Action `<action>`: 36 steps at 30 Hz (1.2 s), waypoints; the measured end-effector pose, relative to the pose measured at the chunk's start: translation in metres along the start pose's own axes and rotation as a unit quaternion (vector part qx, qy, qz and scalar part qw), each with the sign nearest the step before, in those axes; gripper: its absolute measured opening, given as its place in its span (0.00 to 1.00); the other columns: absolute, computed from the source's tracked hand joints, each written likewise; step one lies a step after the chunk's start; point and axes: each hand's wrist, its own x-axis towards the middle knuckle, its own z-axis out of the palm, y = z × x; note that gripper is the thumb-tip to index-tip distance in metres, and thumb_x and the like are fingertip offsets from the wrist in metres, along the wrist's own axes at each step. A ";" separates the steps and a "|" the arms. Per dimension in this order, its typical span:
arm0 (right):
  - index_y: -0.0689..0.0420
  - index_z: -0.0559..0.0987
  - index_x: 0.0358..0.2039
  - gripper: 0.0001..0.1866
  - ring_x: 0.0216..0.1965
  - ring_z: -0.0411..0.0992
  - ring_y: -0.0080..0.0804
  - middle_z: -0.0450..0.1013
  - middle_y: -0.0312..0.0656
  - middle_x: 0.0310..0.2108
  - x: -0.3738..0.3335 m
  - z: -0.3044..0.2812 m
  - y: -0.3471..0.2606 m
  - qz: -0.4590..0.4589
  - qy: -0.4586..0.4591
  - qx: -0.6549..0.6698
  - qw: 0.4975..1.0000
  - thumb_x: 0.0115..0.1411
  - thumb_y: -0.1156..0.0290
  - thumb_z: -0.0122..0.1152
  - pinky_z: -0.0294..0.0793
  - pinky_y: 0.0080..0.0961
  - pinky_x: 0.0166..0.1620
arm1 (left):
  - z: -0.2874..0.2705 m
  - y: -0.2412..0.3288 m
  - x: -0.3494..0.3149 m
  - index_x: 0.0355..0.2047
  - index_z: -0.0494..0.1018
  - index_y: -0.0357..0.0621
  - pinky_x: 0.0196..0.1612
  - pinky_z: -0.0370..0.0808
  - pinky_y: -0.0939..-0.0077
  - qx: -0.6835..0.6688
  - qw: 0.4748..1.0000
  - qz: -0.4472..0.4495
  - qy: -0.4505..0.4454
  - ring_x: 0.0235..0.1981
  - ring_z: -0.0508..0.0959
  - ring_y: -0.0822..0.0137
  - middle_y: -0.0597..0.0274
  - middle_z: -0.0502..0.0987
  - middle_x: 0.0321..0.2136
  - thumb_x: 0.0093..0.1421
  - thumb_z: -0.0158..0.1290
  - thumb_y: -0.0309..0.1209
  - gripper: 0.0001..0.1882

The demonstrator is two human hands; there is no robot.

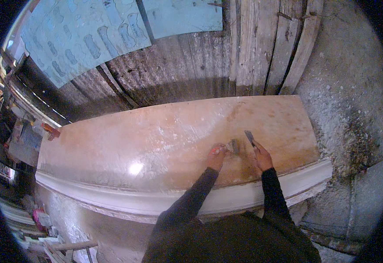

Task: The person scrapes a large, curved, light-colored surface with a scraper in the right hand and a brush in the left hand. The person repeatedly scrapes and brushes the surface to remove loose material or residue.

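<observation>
My left hand is closed around the red and whitish handle of a putty knife, its greyish, smeared blade pointing right over the board. A hand's width or so to the right, my right hand grips a second putty knife, with a narrow dark blade tilted up and to the left. Both tools are above the right half of a long orange-brown board with pale streaks and a wet shine. Whether either blade touches the surface I cannot tell.
A white moulded edge runs along the board's near side. An orange-red object lies at its far left corner. Corrugated sheets, upright planks and blue panels stand behind. White dust covers the ground at right.
</observation>
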 end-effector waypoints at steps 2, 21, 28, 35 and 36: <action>0.53 0.65 0.47 0.18 0.46 0.64 0.37 0.65 0.45 0.44 -0.022 -0.009 -0.009 0.031 -0.023 -0.058 0.998 0.56 0.65 0.41 0.61 0.25 0.47 | -0.014 0.005 0.020 0.32 0.66 0.40 0.35 0.69 0.76 0.150 0.988 0.044 0.015 0.32 0.71 0.69 0.60 0.71 0.29 0.52 0.46 0.30 0.08; 0.49 0.66 0.48 0.17 0.41 0.66 0.40 0.66 0.45 0.42 -0.078 -0.033 0.025 0.060 0.060 -0.097 0.992 0.57 0.66 0.41 0.64 0.27 0.42 | 0.001 0.046 0.065 0.31 0.69 0.38 0.24 0.69 0.70 0.384 0.869 0.271 0.154 0.21 0.72 0.62 0.57 0.72 0.21 0.53 0.41 0.35 0.13; 0.48 0.66 0.48 0.17 0.40 0.66 0.39 0.66 0.45 0.42 -0.073 -0.038 0.032 0.040 0.047 -0.097 0.993 0.56 0.67 0.42 0.65 0.29 0.41 | -0.110 0.047 0.062 0.25 0.67 0.41 0.24 0.69 0.75 0.427 0.885 0.112 0.147 0.20 0.70 0.68 0.62 0.71 0.20 0.51 0.45 0.32 0.08; 0.49 0.66 0.47 0.17 0.37 0.67 0.40 0.68 0.45 0.36 -0.079 -0.044 0.034 0.036 0.007 -0.083 0.996 0.56 0.67 0.42 0.66 0.29 0.39 | -0.140 0.223 -0.029 0.24 0.69 0.41 0.30 0.70 0.78 0.474 0.813 0.133 0.311 0.26 0.72 0.71 0.60 0.72 0.23 0.51 0.46 0.31 0.07; 0.49 0.66 0.47 0.17 0.37 0.67 0.40 0.68 0.45 0.35 -0.079 -0.043 0.037 0.037 0.009 -0.090 0.995 0.56 0.67 0.42 0.66 0.29 0.38 | -0.146 0.217 -0.024 0.23 0.68 0.42 0.28 0.70 0.79 0.411 0.839 0.188 0.303 0.24 0.71 0.72 0.63 0.71 0.22 0.50 0.48 0.29 0.04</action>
